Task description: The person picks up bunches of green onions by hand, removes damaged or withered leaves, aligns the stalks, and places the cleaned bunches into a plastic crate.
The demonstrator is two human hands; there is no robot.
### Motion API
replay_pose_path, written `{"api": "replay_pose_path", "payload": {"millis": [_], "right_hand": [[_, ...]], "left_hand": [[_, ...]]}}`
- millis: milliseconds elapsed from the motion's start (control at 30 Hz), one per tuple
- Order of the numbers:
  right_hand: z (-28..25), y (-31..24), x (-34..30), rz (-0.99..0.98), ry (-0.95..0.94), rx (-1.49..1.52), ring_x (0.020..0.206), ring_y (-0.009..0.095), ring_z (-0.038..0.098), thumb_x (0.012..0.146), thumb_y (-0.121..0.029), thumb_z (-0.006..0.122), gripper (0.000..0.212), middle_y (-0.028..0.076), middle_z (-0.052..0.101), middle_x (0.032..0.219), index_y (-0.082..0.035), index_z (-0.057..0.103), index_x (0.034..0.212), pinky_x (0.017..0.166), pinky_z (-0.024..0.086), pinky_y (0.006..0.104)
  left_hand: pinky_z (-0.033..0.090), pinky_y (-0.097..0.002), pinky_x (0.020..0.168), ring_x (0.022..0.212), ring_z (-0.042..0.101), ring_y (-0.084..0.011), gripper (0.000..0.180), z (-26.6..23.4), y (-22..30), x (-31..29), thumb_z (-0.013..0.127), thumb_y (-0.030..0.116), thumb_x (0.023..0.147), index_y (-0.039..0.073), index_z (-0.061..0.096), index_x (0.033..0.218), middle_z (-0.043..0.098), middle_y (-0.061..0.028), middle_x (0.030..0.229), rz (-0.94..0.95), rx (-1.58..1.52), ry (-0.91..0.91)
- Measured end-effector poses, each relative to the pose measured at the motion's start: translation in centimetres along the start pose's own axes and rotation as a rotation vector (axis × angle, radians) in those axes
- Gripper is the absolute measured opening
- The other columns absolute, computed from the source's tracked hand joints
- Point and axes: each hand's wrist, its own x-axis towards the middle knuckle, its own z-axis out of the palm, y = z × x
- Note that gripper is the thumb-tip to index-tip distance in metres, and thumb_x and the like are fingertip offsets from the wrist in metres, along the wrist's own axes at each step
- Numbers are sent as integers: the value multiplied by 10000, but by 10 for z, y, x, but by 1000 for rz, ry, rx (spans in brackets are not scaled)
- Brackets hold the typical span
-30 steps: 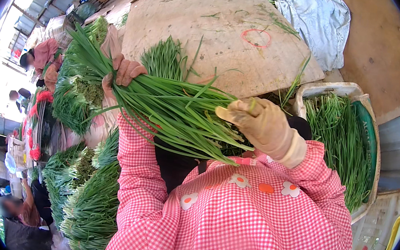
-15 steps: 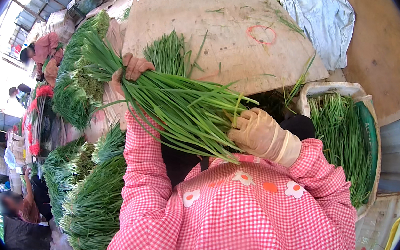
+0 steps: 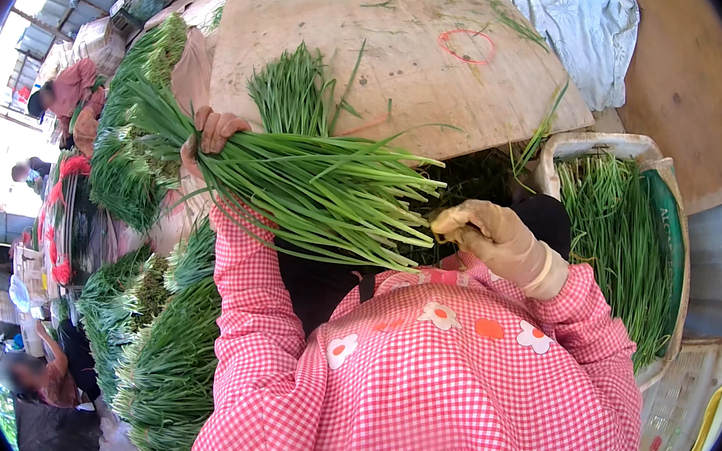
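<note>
Head view has the left hand (image 3: 215, 133) squeezing greens (image 3: 321, 188) by the table (image 3: 385, 78), the right hand (image 3: 496, 238) bent-fingered near the stem ends (image 3: 403, 205), maybe pinching, I can't tell, in what looks like cleaning, so next calls for a steady left hold.

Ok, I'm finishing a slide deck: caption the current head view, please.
The left hand grips a bunch of long green leaves, the gloved right hand close to its pale ends.
</note>
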Motion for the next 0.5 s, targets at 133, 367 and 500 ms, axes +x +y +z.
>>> {"api": "replay_pose_path", "payload": {"millis": [133,367,500], "right_hand": [[7,12,29,-273,111,-371,770,223,591,841,-83,481,261,148,601,901,3,552,1078,714,461,310],[32,33,62,48,250,7,705,139,567,814,-196,627,261,85,613,810,-13,527,971,648,455,273],[41,35,69,59,319,50,682,119,560,754,-153,694,256,60,614,765,-38,528,910,631,453,267]], "left_hand": [[382,-256,736,605,416,-83,174,-1,-17,-2,543,115,755,88,404,857,401,39,616,-1,-18,-5],[383,-246,717,570,408,-74,168,0,-26,-10,539,93,738,99,402,836,405,54,593,21,-15,5],[371,-253,733,590,411,-76,160,4,-25,-16,529,111,758,91,403,855,410,48,612,10,24,-12]]}}
